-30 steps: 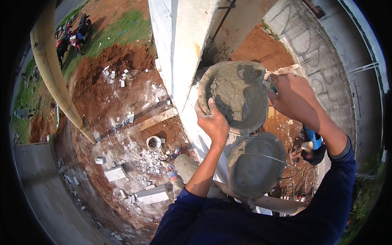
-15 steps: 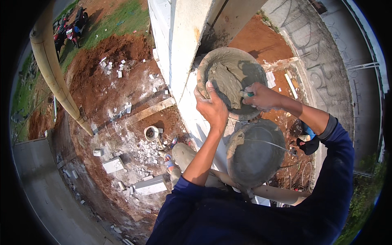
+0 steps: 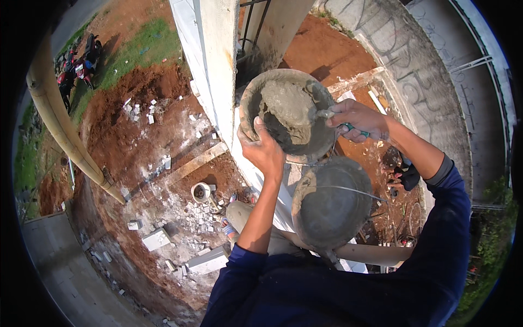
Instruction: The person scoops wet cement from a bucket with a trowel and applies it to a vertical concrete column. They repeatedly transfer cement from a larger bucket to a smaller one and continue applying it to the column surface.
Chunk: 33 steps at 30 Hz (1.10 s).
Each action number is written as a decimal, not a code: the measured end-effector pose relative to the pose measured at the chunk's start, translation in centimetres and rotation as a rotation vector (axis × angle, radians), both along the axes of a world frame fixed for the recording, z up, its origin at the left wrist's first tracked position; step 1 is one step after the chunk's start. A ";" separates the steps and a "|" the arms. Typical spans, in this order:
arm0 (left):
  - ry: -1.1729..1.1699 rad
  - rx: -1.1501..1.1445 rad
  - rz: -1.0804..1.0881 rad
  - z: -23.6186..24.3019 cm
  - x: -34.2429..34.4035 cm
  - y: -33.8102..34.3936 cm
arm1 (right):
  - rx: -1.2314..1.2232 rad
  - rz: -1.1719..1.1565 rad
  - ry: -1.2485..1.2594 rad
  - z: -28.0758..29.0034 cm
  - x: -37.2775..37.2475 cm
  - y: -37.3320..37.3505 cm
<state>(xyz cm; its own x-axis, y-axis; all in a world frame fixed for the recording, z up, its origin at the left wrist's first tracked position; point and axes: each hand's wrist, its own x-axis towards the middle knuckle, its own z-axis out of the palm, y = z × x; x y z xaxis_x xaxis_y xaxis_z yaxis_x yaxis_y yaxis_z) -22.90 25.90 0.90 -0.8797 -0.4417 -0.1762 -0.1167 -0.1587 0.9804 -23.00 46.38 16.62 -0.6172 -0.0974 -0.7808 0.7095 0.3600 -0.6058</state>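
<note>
My left hand (image 3: 264, 150) grips the near-left rim of a round bucket (image 3: 249, 103), its thumb over the edge. Wet grey mortar (image 3: 291, 103) lies heaped inside. At the bucket's right rim, my right hand (image 3: 357, 119) is closed around the green handle of a trowel (image 3: 355, 129). The trowel's metal neck points left over the rim; its blade cannot be made out against the mortar. Nearer to me, just below this bucket, sits a second mortar-stained bucket (image 3: 335, 210) with a thin wire handle across its mouth and no hand on it.
A pale wall top (image 3: 215, 60) and concrete column rise beside the full bucket. Bamboo poles (image 3: 76, 131) stand at left, and another pole (image 3: 376, 253) crosses below the second bucket. Far below lie red soil, white block pieces (image 3: 156, 238) and a small bucket (image 3: 201, 192). Another person (image 3: 403, 177) is down at right.
My right hand has drawn back to the right rim with the trowel, whose neck now shows. The mortar is heaped differently. My left hand keeps its hold as the view shifts.
</note>
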 end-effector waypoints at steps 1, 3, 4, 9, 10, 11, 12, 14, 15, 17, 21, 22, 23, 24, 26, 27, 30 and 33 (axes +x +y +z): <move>-0.011 0.020 -0.005 0.3 0.1 0.1 | -0.005 -0.005 0.010 0.8 -0.3 -0.1; 0.045 0.021 0.021 0.6 0.2 -0.1 | -0.019 -0.087 0.047 2.1 -1.7 -0.7; 0.111 0.010 0.045 0.7 0.3 -0.2 | -0.026 -0.127 0.064 2.5 -2.6 -1.1; 0.099 -0.044 0.026 1.2 0.4 -0.3 | 0.138 0.049 0.488 1.5 -8.1 -2.9; 0.101 -0.045 0.021 1.5 0.3 -0.2 | 0.280 0.121 0.609 0.2 -9.3 -3.4; 0.099 -0.034 0.005 1.4 0.1 0.4 | 0.500 0.191 0.778 -2.3 -10.4 -3.3; 0.092 -0.037 0.003 1.1 -0.1 0.5 | 0.706 0.272 0.942 -6.0 -11.8 -3.7; 0.075 -0.047 0.020 1.0 0.0 -0.4 | 0.881 0.317 1.049 -7.6 -12.3 -5.1; 0.071 -0.050 0.025 1.2 0.0 -0.3 | 0.859 0.270 0.995 -6.8 -11.6 -5.8; 0.086 -0.039 0.032 1.5 -0.2 0.0 | 0.904 0.230 0.916 -4.8 -10.2 -6.6; 0.134 0.039 0.070 0.3 -0.4 -0.2 | 0.975 0.338 0.725 3.2 -5.8 -7.5; 0.147 0.067 0.077 -0.1 -0.3 -0.3 | 1.068 0.456 0.859 3.7 -4.7 -6.5; 0.118 0.043 0.069 0.3 -0.1 -0.3 | 1.158 0.575 0.993 4.2 -3.6 -5.4; 0.104 0.069 0.084 -0.2 -0.1 -0.4 | 1.195 0.637 0.912 5.4 -2.8 -6.1; 0.063 0.055 0.022 1.0 0.1 -0.1 | 1.289 0.756 0.707 6.3 -1.0 -6.6; 0.057 0.042 0.018 1.2 0.2 -0.1 | 1.319 0.826 0.611 5.8 -0.7 -6.5; 0.062 0.050 0.030 0.3 0.1 -0.1 | 1.264 0.905 0.502 1.7 -1.4 -6.0; 0.051 0.007 0.051 -0.3 0.2 0.3 | 1.136 0.981 0.551 -4.4 -1.8 -4.3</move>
<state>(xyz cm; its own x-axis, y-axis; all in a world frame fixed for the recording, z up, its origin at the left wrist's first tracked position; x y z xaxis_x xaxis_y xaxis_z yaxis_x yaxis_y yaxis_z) -22.67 26.15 0.63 -0.8639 -0.4851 -0.1352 -0.0586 -0.1698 0.9837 -24.78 42.04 12.20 -0.8864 -0.1587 -0.4349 -0.2625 0.9461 0.1898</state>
